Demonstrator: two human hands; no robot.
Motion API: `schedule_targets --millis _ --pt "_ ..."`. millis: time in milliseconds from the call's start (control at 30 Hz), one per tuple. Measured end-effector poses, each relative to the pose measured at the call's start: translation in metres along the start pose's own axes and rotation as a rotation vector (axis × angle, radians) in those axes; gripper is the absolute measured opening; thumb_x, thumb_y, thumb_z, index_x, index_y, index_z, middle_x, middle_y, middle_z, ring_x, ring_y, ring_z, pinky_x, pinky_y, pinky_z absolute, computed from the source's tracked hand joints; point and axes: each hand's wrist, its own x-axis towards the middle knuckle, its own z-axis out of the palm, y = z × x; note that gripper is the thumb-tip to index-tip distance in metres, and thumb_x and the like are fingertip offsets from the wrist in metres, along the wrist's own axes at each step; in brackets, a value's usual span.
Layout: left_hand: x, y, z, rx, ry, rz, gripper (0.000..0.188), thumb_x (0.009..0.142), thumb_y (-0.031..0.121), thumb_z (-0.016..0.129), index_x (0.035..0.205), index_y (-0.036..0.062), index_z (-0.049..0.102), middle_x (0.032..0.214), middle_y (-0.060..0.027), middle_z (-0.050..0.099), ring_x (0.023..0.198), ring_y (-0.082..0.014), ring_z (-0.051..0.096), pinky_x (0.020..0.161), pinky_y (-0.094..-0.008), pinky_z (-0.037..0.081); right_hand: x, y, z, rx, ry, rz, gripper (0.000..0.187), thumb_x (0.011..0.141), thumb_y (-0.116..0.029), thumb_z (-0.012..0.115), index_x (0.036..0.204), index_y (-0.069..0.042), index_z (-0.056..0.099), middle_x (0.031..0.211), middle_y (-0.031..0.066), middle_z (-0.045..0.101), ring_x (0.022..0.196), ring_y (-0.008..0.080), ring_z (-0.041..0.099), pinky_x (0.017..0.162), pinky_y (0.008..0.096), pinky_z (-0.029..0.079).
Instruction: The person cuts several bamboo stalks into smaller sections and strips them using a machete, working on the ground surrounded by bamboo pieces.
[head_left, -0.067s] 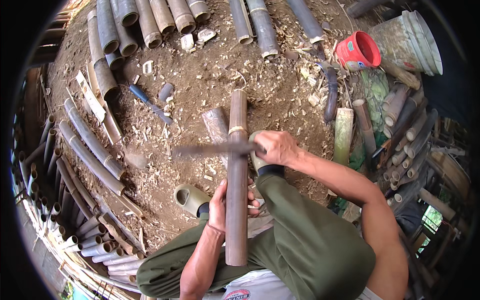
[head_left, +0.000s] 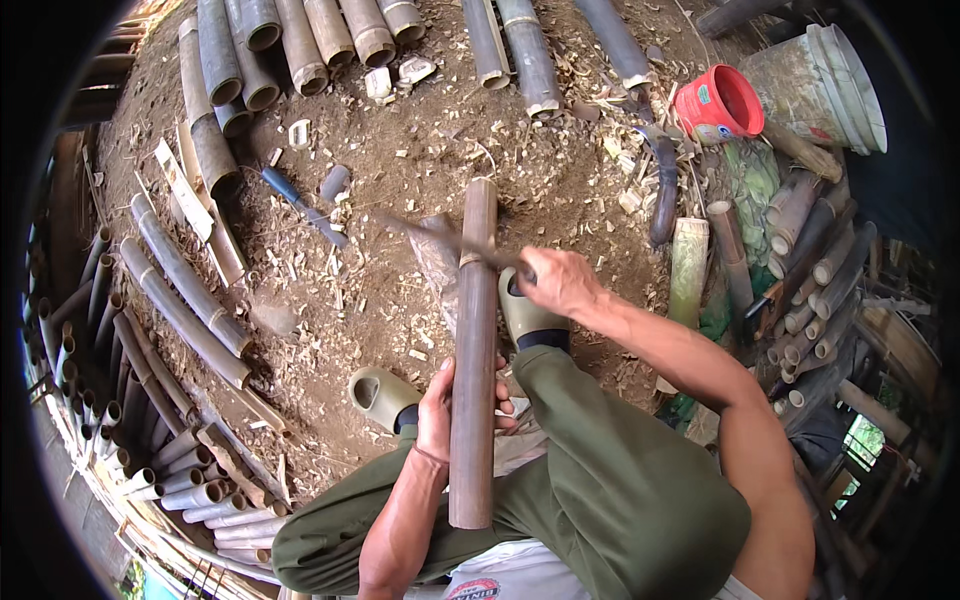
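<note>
A brown bamboo tube stands out lengthwise in front of me, running from between my thighs toward the ground. My left hand is wrapped around its lower half, fingertips showing on the right side. Closed on the handle of a machete, my right hand is just right of the tube. The dark machete blade lies across the tube's upper part, close to the node, its tip pointing left; whether it touches is hard to tell. Behind the tube's upper end, a short wooden block is partly hidden.
A blue-handled knife lies on the shaving-strewn dirt. Bamboo lengths lie at left, and several more at the back. A red bucket and a pale bucket stand back right. A green bamboo piece is at right. My clogs flank the tube.
The machete has moved up the tube, away from me, and its blade now slants with the tip farther off. My right hand has shifted slightly the same way. The left hand keeps its hold.
</note>
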Motion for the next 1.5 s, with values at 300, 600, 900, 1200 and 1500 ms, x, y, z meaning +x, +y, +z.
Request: schedule_targets --millis 300,600,900,1200,1500 --pt "-0.002 -0.002 -0.007 0.186 0.029 0.069 0.073 0.099 0.066 0.039 0.135 0.0039 0.049 0.098 -0.0121 0.065 0.072 -0.0211 0.069 0.062 -0.0347 0.062 0.015 -0.003 -0.010 -0.025 -0.168 0.242 0.021 0.077 -0.020 0.072 0.089 -0.008 0.059 0.081 0.0085 0.069 0.073 0.0272 0.070 0.057 0.0393 0.056" --pt "0.001 0.003 -0.006 0.096 -0.048 0.042 0.069 0.101 0.058 0.038 0.139 0.0000 0.046 0.098 -0.0158 0.065 0.077 -0.0270 0.070 0.069 -0.0408 0.062 0.007 -0.014 -0.005 0.027 0.081 -0.051 0.018 0.082 -0.018 0.070 0.088 -0.007 0.057 0.072 0.0131 0.064 0.060 0.0327 0.066 0.053 0.0432 0.054" --pt "0.006 0.010 -0.015 0.059 -0.107 0.022 0.077 0.100 0.062 0.037 0.141 -0.0035 0.043 0.098 -0.0165 0.065 0.075 -0.0232 0.069 0.063 -0.0368 0.062 0.015 0.002 -0.017 0.029 -0.100 -0.011 0.019 0.081 -0.019 0.071 0.088 -0.007 0.059 0.073 0.0107 0.065 0.064 0.0273 0.067 0.055 0.0379 0.056" --pt "-0.002 0.003 -0.005 0.117 0.078 0.066 0.073 0.099 0.066 0.041 0.135 0.0029 0.048 0.099 -0.0158 0.065 0.072 -0.0243 0.071 0.059 -0.0355 0.063 0.008 -0.013 -0.011 0.151 0.004 -0.166 0.015 0.082 -0.019 0.070 0.086 -0.008 0.060 0.069 0.0103 0.062 0.058 0.0299 0.064 0.051 0.0402 0.053" --pt "-0.004 0.003 0.000 -0.001 -0.049 0.058 0.073 0.100 0.057 0.038 0.138 -0.0046 0.045 0.099 -0.0205 0.065 0.077 -0.0300 0.071 0.063 -0.0415 0.063 0.000 -0.026 -0.017 0.179 0.095 -0.434 0.016 0.082 -0.017 0.070 0.084 -0.007 0.058 0.066 0.0115 0.059 0.058 0.0300 0.063 0.053 0.0393 0.053"
